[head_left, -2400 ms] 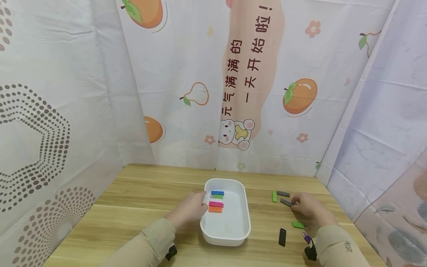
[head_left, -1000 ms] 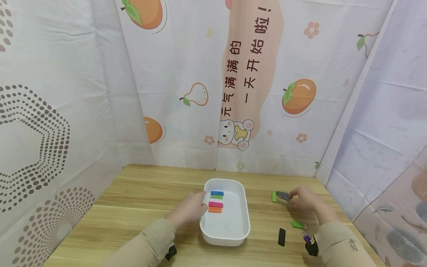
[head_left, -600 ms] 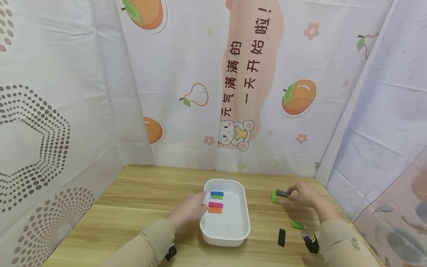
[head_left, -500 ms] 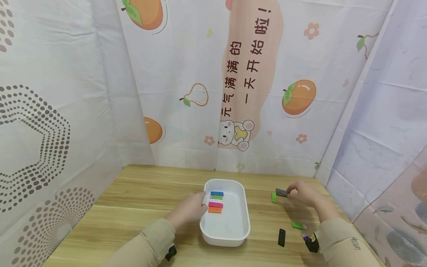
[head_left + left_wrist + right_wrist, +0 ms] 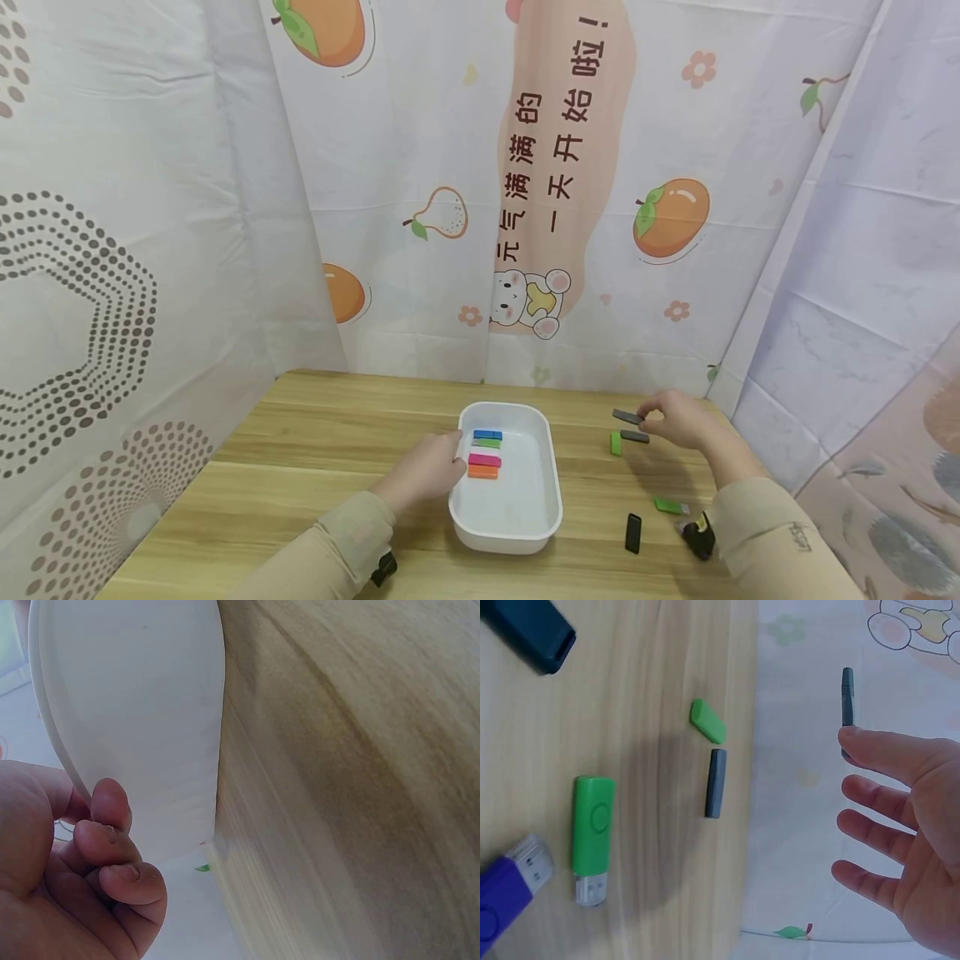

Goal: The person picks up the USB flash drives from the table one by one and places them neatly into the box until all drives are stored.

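Note:
My right hand [image 5: 675, 421] pinches a slim dark grey USB stick [image 5: 847, 696] by one end between thumb and finger, raised off the table; its other fingers are spread. On the table below lie a second dark grey stick [image 5: 634, 437] and a short green piece [image 5: 616, 443]. My left hand [image 5: 427, 468] grips the left rim of a white plastic tray [image 5: 557, 492], thumb on one side and fingertips [image 5: 112, 802] curled against the outer wall. Inside the tray, blue [image 5: 487, 435], green, white, pink [image 5: 485, 460] and orange [image 5: 483, 472] sticks lie in a column.
Nearer me on the right are a green USB stick [image 5: 592, 829] with its metal plug showing, a black stick [image 5: 633, 533] and a purple USB stick [image 5: 506, 896], mostly hidden by the wrist camera [image 5: 699, 537] in the head view. A printed curtain [image 5: 420, 333] hangs behind the wooden table.
My right hand has picked the dark grey stick up from the table and moved it away from me and upward, over the other grey stick. The left hand and tray have stayed put.

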Motion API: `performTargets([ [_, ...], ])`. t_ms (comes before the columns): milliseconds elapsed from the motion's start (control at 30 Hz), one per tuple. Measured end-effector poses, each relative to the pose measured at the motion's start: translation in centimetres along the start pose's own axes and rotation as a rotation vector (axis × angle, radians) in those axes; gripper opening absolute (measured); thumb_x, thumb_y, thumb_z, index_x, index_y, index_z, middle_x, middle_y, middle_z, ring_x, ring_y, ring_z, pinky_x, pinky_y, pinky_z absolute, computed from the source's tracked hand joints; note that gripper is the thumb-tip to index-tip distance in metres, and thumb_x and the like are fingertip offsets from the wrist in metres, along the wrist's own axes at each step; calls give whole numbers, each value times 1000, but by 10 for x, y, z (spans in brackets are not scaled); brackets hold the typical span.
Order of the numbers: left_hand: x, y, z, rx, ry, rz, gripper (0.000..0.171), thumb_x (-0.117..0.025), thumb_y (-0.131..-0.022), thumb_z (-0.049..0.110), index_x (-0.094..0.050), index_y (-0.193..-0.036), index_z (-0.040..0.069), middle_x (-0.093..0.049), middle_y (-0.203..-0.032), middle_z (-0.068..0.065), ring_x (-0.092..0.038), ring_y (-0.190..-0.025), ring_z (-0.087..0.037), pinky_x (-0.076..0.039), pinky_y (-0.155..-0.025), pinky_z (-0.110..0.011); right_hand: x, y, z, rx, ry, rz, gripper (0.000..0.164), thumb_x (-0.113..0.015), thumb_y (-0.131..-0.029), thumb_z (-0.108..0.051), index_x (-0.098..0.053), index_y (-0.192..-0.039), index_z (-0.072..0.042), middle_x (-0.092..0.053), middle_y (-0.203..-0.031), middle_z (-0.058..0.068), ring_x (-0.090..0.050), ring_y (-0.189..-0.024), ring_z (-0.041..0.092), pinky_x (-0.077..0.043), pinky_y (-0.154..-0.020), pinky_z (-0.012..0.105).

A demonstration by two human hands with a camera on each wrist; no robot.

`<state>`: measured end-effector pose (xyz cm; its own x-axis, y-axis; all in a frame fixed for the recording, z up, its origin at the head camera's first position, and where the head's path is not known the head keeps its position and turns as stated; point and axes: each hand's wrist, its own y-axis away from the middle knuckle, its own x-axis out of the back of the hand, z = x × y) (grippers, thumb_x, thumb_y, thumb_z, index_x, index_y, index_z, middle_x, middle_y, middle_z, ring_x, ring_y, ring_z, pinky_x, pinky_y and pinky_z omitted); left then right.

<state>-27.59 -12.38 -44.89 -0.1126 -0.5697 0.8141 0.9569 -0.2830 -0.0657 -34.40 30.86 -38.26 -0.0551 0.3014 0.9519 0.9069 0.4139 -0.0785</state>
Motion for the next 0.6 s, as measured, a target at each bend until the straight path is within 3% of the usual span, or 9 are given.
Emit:
performTargets([
  [167, 0, -1, 0, 9, 7, -5, 52, -62, -98, 16, -51, -143, -8, -57, -141, -24, -59, -99, -23, -51, -99, -49, 5, -3, -9, -25, 27, -24, 21, -73, -93, -23, -76, -108, -8, -70, -111, 12, -61, -113, 44, -50, -91, 60],
  [333, 0, 0, 0, 9, 11, -5, 52, -62, -98, 15, -51, -143, -9, -57, -140, -25, -59, -95, -24, -53, -86, -42, 8, -8, -19, -16, 4, -36, 22, -72, -94, -21, -76, -110, -7, -69, -112, 13, -62, -112, 41, -49, -93, 58],
  [600, 0, 0, 1, 16, 11, -10, 53, -62, -98, 16, -50, -144, -8, -56, -142, -24, -59, -100, -24, -50, -100, -51, 7, -17, -31, -11, -26, -41, 22, -72, -94, -21, -76, -111, -7, -70, -112, 12, -63, -109, 39, -52, -89, 55],
])
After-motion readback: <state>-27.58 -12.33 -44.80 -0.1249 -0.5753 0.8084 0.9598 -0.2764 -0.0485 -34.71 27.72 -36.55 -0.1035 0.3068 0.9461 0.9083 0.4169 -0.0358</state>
